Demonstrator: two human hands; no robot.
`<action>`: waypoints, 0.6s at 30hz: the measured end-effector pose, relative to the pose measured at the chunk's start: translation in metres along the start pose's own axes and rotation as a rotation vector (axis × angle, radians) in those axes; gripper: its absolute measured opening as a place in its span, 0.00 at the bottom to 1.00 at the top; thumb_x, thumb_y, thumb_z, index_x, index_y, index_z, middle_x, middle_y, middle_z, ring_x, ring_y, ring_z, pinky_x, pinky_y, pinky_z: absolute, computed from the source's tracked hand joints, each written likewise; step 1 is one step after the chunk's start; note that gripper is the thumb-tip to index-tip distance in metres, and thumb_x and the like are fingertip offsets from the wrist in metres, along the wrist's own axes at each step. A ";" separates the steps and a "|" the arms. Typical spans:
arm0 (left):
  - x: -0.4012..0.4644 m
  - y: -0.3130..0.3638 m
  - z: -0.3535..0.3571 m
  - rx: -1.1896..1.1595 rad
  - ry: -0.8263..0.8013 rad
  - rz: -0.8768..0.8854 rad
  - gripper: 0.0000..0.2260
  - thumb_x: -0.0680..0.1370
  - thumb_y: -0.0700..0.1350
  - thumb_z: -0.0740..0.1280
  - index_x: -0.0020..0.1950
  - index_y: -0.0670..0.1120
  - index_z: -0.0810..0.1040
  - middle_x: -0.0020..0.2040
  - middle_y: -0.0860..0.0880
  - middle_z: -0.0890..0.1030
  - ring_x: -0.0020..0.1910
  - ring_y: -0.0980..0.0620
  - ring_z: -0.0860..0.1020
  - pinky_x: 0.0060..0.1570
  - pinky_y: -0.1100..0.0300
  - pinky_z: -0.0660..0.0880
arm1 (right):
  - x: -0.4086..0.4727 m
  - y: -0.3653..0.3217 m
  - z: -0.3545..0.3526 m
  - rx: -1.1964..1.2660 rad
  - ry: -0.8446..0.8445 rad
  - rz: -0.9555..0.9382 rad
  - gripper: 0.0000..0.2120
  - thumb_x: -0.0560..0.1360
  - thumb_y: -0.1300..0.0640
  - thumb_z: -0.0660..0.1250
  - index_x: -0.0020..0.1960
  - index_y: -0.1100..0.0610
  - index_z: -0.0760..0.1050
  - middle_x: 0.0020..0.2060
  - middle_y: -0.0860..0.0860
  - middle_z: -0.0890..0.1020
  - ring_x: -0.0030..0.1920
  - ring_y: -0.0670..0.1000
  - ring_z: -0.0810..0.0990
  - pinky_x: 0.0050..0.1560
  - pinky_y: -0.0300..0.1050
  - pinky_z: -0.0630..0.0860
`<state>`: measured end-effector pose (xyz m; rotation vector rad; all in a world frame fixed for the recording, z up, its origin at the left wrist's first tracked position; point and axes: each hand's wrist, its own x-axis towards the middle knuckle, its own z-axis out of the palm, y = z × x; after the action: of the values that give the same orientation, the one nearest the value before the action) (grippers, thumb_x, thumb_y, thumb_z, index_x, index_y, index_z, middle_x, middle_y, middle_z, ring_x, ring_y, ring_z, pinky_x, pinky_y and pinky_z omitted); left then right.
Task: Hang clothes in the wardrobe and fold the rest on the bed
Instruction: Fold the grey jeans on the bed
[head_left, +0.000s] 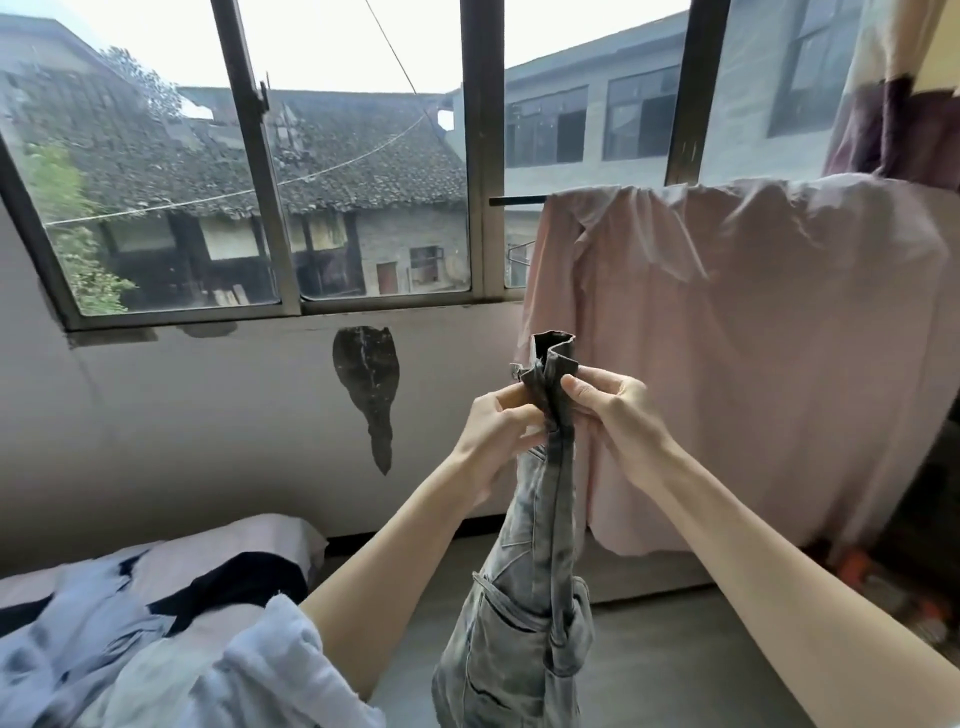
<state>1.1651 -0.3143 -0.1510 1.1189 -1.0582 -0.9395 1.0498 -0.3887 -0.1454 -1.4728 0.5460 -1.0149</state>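
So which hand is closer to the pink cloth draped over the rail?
Right. The right hand overlaps the pink cloth; the left hand is on the far side of the grey jeans.

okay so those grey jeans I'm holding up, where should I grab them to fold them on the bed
Probably keep hold of the top end of the grey jeans, one hand from each side, as the left hand and right hand pinch it now. They hang straight below that narrow bunched end, so spreading your hands apart there should open them flat for the bed.
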 end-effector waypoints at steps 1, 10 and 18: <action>-0.004 0.001 -0.003 -0.025 -0.035 0.012 0.20 0.71 0.29 0.59 0.55 0.46 0.80 0.49 0.45 0.82 0.50 0.50 0.80 0.57 0.58 0.76 | -0.001 0.002 0.007 0.016 -0.030 -0.004 0.08 0.76 0.63 0.63 0.49 0.55 0.80 0.45 0.54 0.84 0.45 0.52 0.81 0.51 0.45 0.79; -0.018 0.009 -0.031 -0.154 -0.130 -0.042 0.34 0.67 0.22 0.47 0.71 0.40 0.66 0.66 0.43 0.73 0.63 0.50 0.72 0.71 0.52 0.62 | 0.006 0.007 0.040 -0.188 0.018 -0.160 0.09 0.76 0.65 0.63 0.45 0.53 0.77 0.39 0.49 0.81 0.41 0.46 0.78 0.47 0.42 0.75; -0.025 0.010 -0.050 0.415 0.315 0.163 0.16 0.77 0.38 0.65 0.65 0.42 0.74 0.61 0.46 0.77 0.56 0.54 0.76 0.62 0.52 0.73 | 0.015 0.005 0.065 -0.302 0.260 -0.286 0.10 0.78 0.68 0.56 0.52 0.62 0.75 0.40 0.53 0.78 0.36 0.47 0.75 0.35 0.30 0.72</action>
<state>1.2078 -0.2767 -0.1502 1.4413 -1.0879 -0.4027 1.1125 -0.3659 -0.1407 -1.7304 0.7117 -1.4091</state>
